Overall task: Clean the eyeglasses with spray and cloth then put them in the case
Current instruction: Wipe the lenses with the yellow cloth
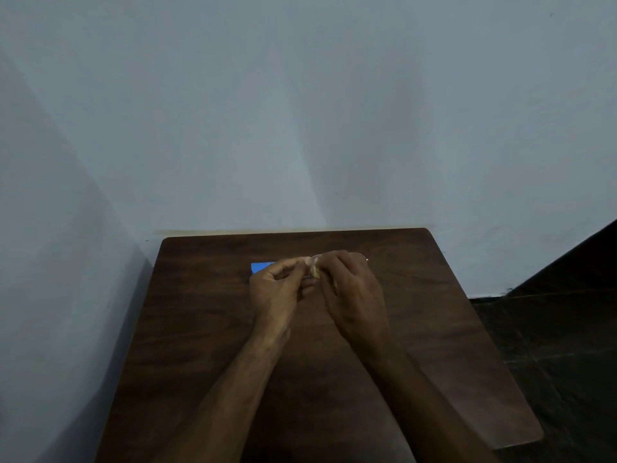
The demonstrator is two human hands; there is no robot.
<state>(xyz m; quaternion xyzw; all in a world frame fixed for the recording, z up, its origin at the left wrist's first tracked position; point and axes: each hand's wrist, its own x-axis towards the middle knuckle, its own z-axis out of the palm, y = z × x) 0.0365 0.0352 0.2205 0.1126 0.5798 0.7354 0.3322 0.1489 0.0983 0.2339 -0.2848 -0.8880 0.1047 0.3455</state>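
- Reaching in from the bottom edge, two bare forearms are cut off by the frame and meet over the middle of the dark wooden table, whose near edge is also out of view.
- The left hand is clenched, its thumb and forefinger pinching one end of the eyeglasses; its curled fingers hide exactly where it takes hold.
- The right hand touches the left one and has its fingers curled round a pale yellowish cloth, of which only a small scrap shows between the two hands.
- The eyeglasses are held above the table between the hands. Most of the frame is covered; only a thin rim shows at the hands' far side, and the dim light and blur make the lenses hard to make out.
- A blue object lies on the table just beyond the left hand, partly hidden by it; what it is cannot be told.
- Behind the table stands a pale wall, with dark floor to the right.
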